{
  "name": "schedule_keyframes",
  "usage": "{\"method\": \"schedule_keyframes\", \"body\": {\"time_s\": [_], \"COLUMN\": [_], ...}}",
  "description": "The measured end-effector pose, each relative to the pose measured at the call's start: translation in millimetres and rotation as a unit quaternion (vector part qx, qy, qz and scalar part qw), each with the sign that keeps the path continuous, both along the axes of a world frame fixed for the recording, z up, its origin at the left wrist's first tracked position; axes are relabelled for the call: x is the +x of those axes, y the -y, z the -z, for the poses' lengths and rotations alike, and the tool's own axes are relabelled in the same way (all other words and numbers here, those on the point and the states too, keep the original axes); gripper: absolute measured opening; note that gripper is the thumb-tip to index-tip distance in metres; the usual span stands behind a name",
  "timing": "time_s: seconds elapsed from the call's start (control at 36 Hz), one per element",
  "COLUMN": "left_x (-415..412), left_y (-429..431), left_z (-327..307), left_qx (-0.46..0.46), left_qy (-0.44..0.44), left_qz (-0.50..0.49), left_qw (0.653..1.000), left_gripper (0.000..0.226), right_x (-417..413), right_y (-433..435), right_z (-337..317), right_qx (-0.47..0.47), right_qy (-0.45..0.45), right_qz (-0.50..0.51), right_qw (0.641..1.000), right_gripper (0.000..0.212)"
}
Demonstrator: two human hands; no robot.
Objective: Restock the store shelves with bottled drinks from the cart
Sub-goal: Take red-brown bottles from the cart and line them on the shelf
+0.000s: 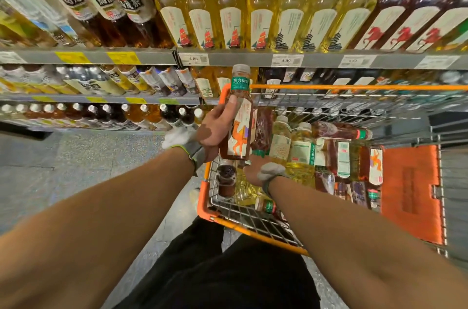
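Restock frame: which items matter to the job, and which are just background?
Job: camel-label bottle, gripped by the left hand; right hand, low in the cart; loose bottles in it; shelved bottles; shelf.
Background: price tags; orange flap; floor.

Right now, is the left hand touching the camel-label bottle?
Touching. The head view shows the left hand wrapped round the camel-label bottle, thumb across its front.
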State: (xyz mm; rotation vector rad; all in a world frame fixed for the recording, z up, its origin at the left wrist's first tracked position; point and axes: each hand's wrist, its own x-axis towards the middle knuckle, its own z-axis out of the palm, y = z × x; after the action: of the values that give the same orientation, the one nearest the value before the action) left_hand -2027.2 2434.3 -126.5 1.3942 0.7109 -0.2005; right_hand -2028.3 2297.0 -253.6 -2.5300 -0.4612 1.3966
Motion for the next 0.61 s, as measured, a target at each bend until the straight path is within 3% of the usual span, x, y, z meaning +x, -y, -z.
{"method": "schedule_keyframes", "body": {"time_s": [0.11, 0.19, 0.31, 0.42, 0.61], "left_x": [-2.7, -4.0, 0.7, 3.6, 4.6], "left_y": [-3.3, -3.0, -3.0, 2.4, 2.7], "left_z": [10.6, 12.6, 9.6, -16.2, -34.0], "left_qx": [-0.011, -0.008, 0.011, 0.024, 0.062], "left_qy": [-0.002, -0.023, -0.034, -0.024, 0.000], "left_qz": [-0.005, -0.015, 0.016, 0.039, 0.056], "left_qw": [1.000, 1.000, 0.999, 0.999, 0.996], "left_gripper": [0.052, 0.064, 0.085, 0.052, 0.041], "right_x": [-5.6, -9.0, 2.1, 19.8, 51.2], "right_y": [-4.3, -4.9, 5.0, 11.0, 7.1], "right_z": [-2.5, -13.5, -35.1, -61.9, -104.6], "right_qx": [-0.007, 0.011, 0.051, 0.054, 0.119], "right_qy": [0.036, 0.079, 0.163, 0.222, 0.298], "right_qz": [0.012, 0.033, 0.046, 0.111, 0.247], "right_qw": [0.999, 0.996, 0.984, 0.967, 0.915], "right_gripper": [0.040, 0.021, 0.033, 0.034, 0.006]}}
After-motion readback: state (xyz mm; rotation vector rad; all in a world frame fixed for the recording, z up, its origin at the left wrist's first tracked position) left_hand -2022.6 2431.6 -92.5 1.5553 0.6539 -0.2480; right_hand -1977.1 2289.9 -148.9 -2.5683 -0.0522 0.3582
